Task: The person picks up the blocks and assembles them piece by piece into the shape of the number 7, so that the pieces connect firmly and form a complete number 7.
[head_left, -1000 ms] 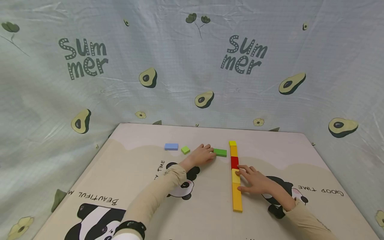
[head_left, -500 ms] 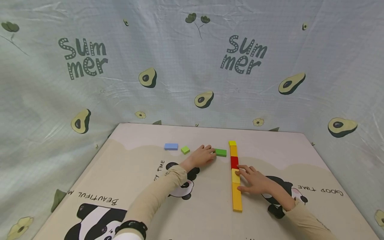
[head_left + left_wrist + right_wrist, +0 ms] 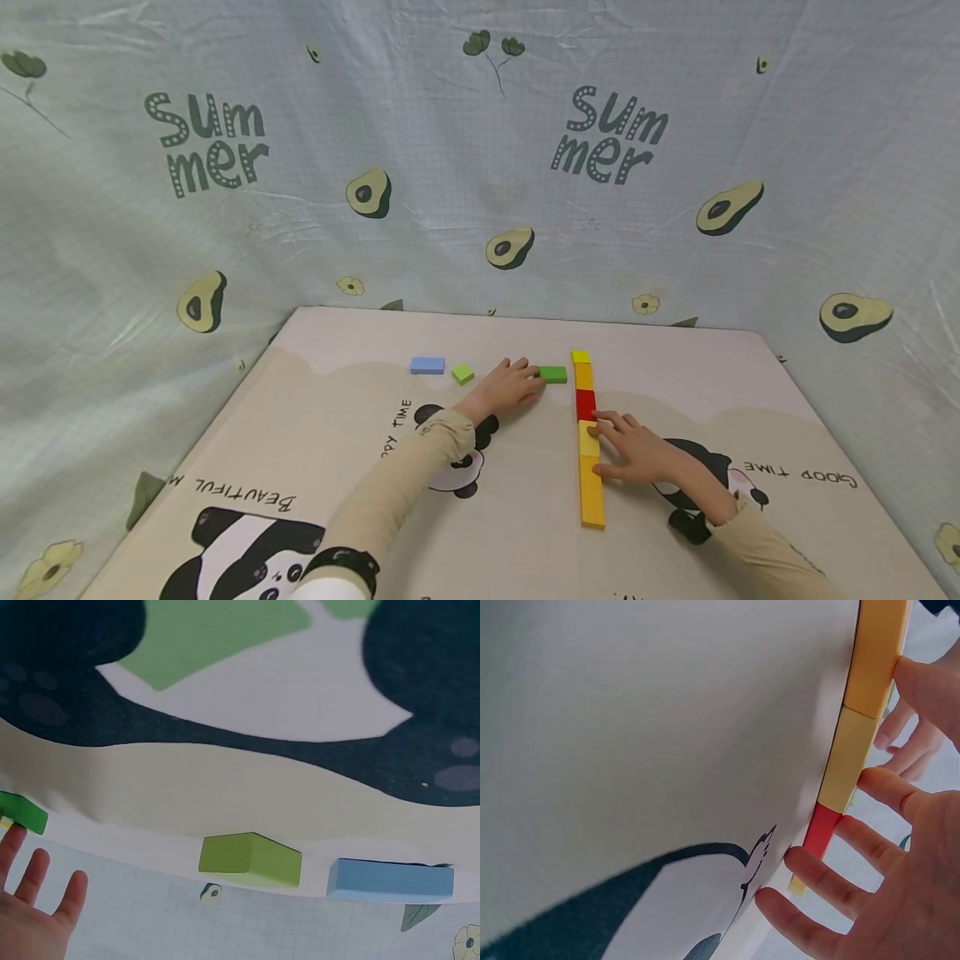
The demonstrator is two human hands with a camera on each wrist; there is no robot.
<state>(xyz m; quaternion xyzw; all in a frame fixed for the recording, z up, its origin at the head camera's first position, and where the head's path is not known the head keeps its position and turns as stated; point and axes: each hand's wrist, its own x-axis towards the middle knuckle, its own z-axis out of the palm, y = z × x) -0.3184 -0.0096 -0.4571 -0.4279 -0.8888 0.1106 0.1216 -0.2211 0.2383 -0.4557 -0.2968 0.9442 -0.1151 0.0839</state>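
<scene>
Touching the left end of the green block (image 3: 555, 374), lying flat on the far part of the table (image 3: 495, 546), with the left hand (image 3: 512, 388). Lying just left of a straight row of blocks, crosswise to it and narrowly apart. Spreading three visible fingers (image 3: 33, 875) in the left wrist view, with one meeting the green block's corner. Hiding the thumb there, so not telling whether pinching the block or only touching it.

Spreading the fingers of the right hand (image 3: 633, 452) wide and nearly straight along the right side of the row. Touching the long orange block (image 3: 592, 496) at the near end with the thumb, the pale yellow block (image 3: 588, 443) with the forefinger, and the edge of the red block (image 3: 586, 405) with the next fingertip. Continuing the row toward the far edge with a shorter orange block (image 3: 583, 377) and a small bright yellow block (image 3: 581, 357), all lying end to end.

Sitting askew to the left of the left hand, a small lime block (image 3: 462, 374); lying farther left, a blue block (image 3: 427, 366).

Wearing tan sleeves (image 3: 405, 479) and, on the left arm, a black band (image 3: 347, 565). Showing printed pandas and lettering on the table. Hanging behind, a pale cloth (image 3: 450, 125) printed with avocados and "SUMMER".
</scene>
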